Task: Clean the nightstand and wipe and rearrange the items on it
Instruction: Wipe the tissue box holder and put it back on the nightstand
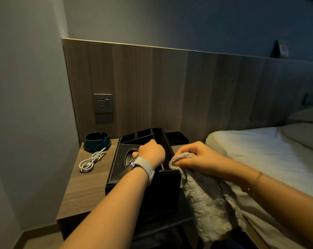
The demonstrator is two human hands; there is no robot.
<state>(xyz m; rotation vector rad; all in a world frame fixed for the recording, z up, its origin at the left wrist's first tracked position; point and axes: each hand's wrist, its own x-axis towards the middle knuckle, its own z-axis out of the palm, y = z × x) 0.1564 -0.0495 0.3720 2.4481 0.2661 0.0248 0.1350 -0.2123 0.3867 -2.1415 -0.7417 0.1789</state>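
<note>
a: on the nightstand (91, 184), what stood where?
b: a black box (143, 187) sat in the middle, tipped up toward the wall. the left hand (151, 152) curled over its top by the oval opening, gripping it. the right hand (197, 157) pinched a grey cloth (206, 198) against the box's right edge, the rest hanging down.
a: and behind?
b: a dark ashtray (97, 141) at the back left, a coiled white cable (91, 160) just in front of it, a small black tray (177, 138) behind the box, the bed (260, 148) to the right.

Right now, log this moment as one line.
left hand grips black organizer | right hand wipes its edge, cloth | on nightstand
</note>
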